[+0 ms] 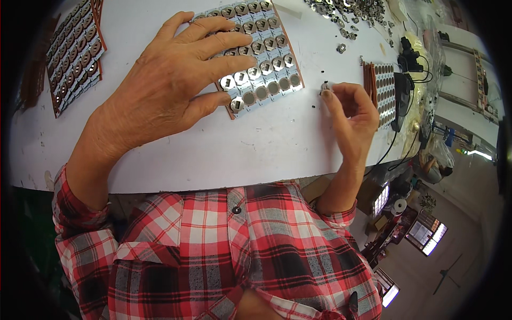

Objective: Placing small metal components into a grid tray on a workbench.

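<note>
A light-blue circuit-board panel (253, 110) lies on the white table, slightly turned. Rows of round silver metal clips cover most of it; in its nearest row one clip (237, 104) sits at the left end, and the others are bare dark round pads (273, 88). My left hand (165, 74) rests over the panel's left part with fingers spread, its thumb tip beside that clip. The fingers hide some of the rows. To the right of the panel, just above the table, my right hand (354, 109) pinches a small silver metal clip (325, 88) between thumb and fingers.
Loose metal clips (352, 13) are heaped at the far right. Filled panels (77, 53) stand at the left; a stack of panels with bare pads (385, 88) lies right of my right hand. Black cables (410, 58) run along the right edge. Another person (433, 168) is in the background.
</note>
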{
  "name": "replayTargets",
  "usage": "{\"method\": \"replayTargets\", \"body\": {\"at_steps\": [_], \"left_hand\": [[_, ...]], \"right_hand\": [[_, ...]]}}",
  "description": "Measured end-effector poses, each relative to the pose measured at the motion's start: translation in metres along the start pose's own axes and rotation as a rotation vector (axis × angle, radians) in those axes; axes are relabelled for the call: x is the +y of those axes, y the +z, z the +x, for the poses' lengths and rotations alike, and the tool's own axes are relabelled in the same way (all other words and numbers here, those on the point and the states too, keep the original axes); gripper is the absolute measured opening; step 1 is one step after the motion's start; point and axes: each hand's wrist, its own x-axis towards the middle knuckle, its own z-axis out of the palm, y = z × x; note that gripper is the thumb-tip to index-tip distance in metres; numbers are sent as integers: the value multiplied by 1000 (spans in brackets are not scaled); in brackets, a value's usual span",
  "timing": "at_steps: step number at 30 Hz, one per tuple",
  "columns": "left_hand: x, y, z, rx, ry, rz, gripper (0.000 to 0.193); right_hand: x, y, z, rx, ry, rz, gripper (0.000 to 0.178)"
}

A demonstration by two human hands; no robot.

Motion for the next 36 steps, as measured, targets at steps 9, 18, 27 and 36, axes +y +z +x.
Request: {"method": "replayTargets", "body": {"at_steps": [9, 18, 27, 36], "left_hand": [[-2, -3, 1, 49, 48, 18, 60], [39, 11, -2, 124, -243, -993, 26], [37, 7, -3, -19, -403, -1168, 15], [37, 1, 1, -65, -539, -1322, 14]], "right_hand": [[-27, 2, -16, -65, 18, 410, 8], [-52, 56, -32, -245, -279, 512, 14], [-45, 62, -34, -231, -352, 492, 30], [-69, 63, -42, -255, 59, 857, 18]]}}
